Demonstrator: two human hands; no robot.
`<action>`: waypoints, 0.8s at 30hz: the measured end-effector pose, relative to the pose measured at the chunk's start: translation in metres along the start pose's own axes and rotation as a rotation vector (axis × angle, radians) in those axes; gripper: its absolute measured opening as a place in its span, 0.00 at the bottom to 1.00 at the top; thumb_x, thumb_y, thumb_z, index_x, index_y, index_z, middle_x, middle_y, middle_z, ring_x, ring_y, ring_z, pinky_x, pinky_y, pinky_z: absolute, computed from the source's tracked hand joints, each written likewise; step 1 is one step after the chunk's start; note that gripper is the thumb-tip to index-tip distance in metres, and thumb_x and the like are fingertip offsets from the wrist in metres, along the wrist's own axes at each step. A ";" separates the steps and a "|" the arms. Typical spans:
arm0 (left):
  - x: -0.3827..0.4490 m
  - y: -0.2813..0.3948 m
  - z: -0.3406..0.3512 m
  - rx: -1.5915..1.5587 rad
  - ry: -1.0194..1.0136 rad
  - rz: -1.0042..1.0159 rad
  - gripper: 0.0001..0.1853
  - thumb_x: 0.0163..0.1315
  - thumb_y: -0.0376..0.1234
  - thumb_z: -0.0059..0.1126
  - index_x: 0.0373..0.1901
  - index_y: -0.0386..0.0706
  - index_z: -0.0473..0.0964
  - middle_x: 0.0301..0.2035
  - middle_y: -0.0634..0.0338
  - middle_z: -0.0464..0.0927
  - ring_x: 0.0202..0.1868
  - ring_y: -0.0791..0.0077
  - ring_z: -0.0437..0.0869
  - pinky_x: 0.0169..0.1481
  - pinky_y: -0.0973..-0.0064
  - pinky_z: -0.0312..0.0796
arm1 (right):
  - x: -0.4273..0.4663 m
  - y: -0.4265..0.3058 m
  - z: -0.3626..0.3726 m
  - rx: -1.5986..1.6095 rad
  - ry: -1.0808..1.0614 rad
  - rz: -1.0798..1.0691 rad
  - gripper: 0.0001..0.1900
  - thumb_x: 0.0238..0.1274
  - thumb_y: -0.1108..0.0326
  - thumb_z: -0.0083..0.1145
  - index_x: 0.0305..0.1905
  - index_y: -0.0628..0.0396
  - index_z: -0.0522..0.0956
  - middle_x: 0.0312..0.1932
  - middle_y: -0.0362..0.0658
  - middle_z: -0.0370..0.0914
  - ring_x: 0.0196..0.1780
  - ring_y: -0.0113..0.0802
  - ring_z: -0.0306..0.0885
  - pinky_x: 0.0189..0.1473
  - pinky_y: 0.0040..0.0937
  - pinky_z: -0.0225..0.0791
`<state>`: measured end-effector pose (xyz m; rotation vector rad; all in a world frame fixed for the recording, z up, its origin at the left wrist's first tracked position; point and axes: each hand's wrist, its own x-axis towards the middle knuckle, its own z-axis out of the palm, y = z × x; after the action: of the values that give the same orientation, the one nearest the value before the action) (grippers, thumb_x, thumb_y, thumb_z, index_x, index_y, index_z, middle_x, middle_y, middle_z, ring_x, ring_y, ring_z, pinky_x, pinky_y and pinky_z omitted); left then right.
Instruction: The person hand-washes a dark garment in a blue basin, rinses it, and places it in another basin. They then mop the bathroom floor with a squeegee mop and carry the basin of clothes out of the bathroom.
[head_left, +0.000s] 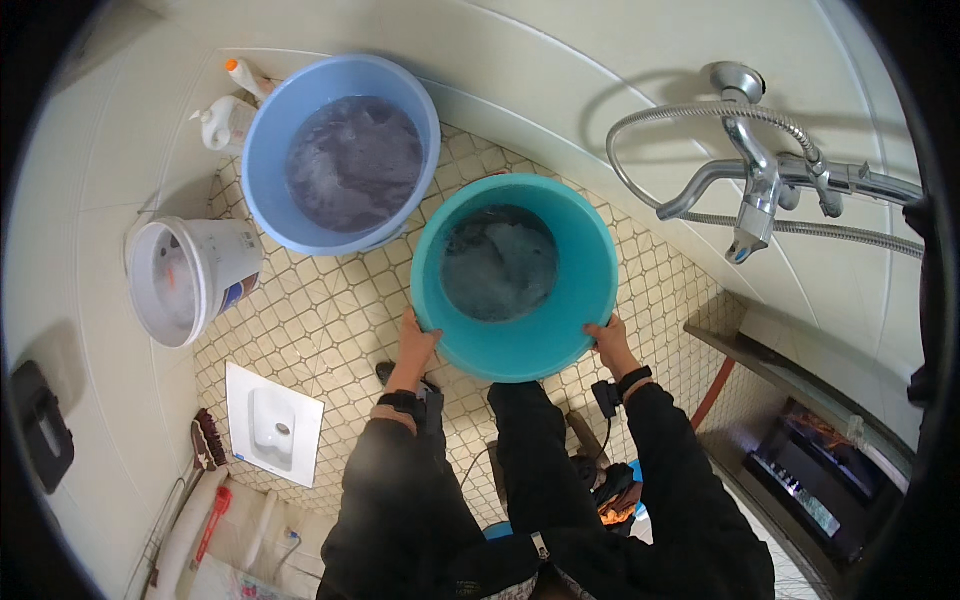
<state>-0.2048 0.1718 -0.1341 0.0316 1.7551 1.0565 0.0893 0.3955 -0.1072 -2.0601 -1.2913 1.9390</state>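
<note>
A large teal plastic tub (525, 352) with cloudy grey water and what may be dark cloth in it is in front of my knees. My left hand (418, 341) grips its rim at the lower left, thumb over the edge. At the lower right, my right hand (609, 339) grips the same rim. Beyond it to the upper left stands a blue plastic tub (262, 172) holding murky purplish-grey water with some foam. Both of my forearms are in black sleeves.
A white bucket (225, 255) with foamy water stands at the left, near two white plastic bottles (229, 124) (251, 79). A squat toilet (276, 424) is set in the tiled floor. A chrome mixer tap (757, 195) juts from the right wall. Clothes (621, 502) lie behind my right leg.
</note>
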 end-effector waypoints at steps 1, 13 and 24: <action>0.001 0.010 -0.007 0.018 0.004 -0.028 0.25 0.51 0.21 0.56 0.52 0.35 0.60 0.40 0.49 0.75 0.38 0.62 0.81 0.32 0.70 0.75 | -0.001 -0.005 0.004 0.017 -0.016 0.020 0.20 0.50 0.78 0.57 0.51 0.62 0.69 0.42 0.48 0.75 0.39 0.37 0.78 0.34 0.32 0.75; -0.097 0.047 -0.053 -0.092 0.011 -0.126 0.22 0.47 0.26 0.60 0.45 0.34 0.67 0.33 0.53 0.77 0.30 0.65 0.81 0.24 0.71 0.74 | -0.095 -0.094 0.009 0.010 -0.130 -0.076 0.17 0.43 0.82 0.50 0.44 0.68 0.72 0.37 0.48 0.76 0.35 0.34 0.77 0.36 0.28 0.72; -0.203 0.015 -0.115 -0.369 0.269 -0.289 0.13 0.62 0.37 0.47 0.44 0.37 0.70 0.31 0.57 0.77 0.29 0.72 0.79 0.22 0.74 0.70 | -0.214 -0.120 0.066 -0.273 -0.187 -0.205 0.13 0.46 0.78 0.58 0.40 0.64 0.72 0.33 0.44 0.76 0.32 0.30 0.75 0.34 0.28 0.70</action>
<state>-0.2071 0.0113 0.0364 -0.6011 1.7063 1.1909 -0.0038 0.3187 0.1168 -1.7893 -1.8202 1.9963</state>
